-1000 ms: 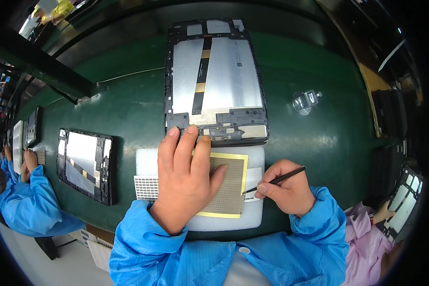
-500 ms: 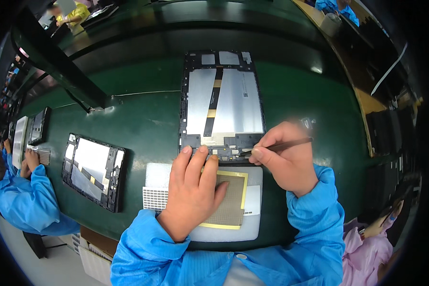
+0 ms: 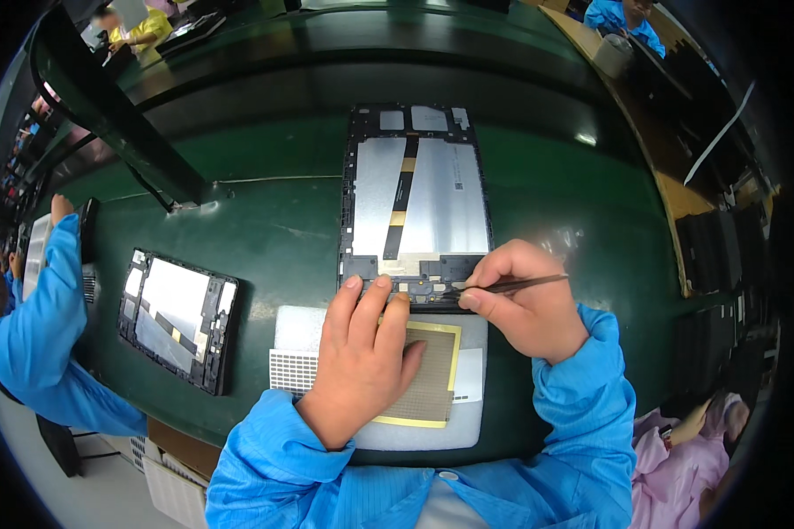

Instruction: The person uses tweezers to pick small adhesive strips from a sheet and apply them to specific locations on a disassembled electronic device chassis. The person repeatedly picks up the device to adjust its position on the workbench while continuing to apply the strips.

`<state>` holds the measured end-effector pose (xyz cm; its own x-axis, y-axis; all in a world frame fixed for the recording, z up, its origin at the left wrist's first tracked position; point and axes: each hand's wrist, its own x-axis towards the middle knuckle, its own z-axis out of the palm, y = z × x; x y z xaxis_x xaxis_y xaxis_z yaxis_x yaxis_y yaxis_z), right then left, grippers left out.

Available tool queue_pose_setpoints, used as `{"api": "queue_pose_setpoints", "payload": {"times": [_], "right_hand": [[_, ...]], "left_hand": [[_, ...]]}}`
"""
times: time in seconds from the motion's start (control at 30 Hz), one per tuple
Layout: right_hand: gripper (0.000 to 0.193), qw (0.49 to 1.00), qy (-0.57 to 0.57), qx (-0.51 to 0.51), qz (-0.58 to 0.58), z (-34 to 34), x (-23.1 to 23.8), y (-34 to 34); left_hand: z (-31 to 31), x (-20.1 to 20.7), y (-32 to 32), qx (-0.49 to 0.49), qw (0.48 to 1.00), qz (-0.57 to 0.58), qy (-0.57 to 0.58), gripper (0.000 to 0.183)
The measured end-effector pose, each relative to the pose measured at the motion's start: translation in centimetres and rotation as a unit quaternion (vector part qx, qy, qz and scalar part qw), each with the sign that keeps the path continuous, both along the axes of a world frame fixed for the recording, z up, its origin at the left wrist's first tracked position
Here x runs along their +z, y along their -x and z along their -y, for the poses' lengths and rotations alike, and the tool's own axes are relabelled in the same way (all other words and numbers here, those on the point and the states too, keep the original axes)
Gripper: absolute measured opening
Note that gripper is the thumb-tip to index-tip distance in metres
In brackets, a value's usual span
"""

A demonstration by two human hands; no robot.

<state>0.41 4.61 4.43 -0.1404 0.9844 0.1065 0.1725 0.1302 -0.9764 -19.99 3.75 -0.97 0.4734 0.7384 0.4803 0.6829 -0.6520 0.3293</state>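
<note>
An opened tablet (image 3: 450,194) with a black frame, a silver back plate and a slanting black-and-gold ribbon cable (image 3: 400,194) lies in front of me. My left hand (image 3: 357,375) rests palm down, its extended fingertips on the tablet's near edge. In my right hand (image 3: 534,309), dark tweezers (image 3: 538,281) are pinched, their tip down at the small parts along that edge. Under my left hand are a yellow-bordered sheet (image 3: 432,388) with a fine grid and a white sheet of small black stickers (image 3: 291,368), both on a white foam pad (image 3: 295,326).
A second opened tablet (image 3: 178,309) lies to the left. A dark metal post (image 3: 106,115) rises behind it from the green table (image 3: 582,203). At far left a co-worker's blue sleeve (image 3: 40,300) reaches over the table. Dark stacked items (image 3: 710,247) stand at right, near a pink-clad person (image 3: 688,467).
The tweezers lie slightly flatter, still at the tablet's near edge. My left hand stays in place. The co-worker's arm at far left has stretched farther forward. The whole view has shifted slightly.
</note>
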Motion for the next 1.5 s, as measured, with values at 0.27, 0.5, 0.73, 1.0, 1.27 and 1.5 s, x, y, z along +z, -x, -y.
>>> {"api": "queue_pose_setpoints", "payload": {"times": [0.27, 0.5, 0.73, 1.0, 1.27, 1.5], "right_hand": [[0.013, 0.999, 0.01, 0.013, 0.041, 0.1, 0.6, 0.1], [0.014, 0.969, -0.092, -0.14, -0.18, 0.2, -2.2, -1.4], [0.016, 0.898, -0.066, -0.259, -0.35, -2.0, -6.4, 0.3], [0.012, 0.878, -0.117, -0.16, -0.436, 1.3, -4.0, 2.2], [0.016, 0.944, -0.074, 0.041, -0.318, 5.0, -0.1, 1.2], [0.013, 0.971, 0.155, 0.012, -0.18, 6.5, -3.1, -1.6]], "left_hand": [[0.0, 0.1, 0.2, -0.006, 1.0, 0.012, 0.012, 0.071], [-1.1, -0.2, 0.7, 0.047, 0.973, 0.219, 0.059, 0.067], [-3.3, 0.3, 0.3, 0.042, 0.804, 0.484, 0.342, 0.045], [0.7, 2.9, 2.5, -0.085, 0.697, 0.593, 0.393, 0.056], [6.1, 2.3, 9.6, -0.068, 0.531, 0.718, 0.445, 0.053], [5.8, 1.1, 15.9, 0.1, 0.469, 0.817, 0.321, 0.025]]}}
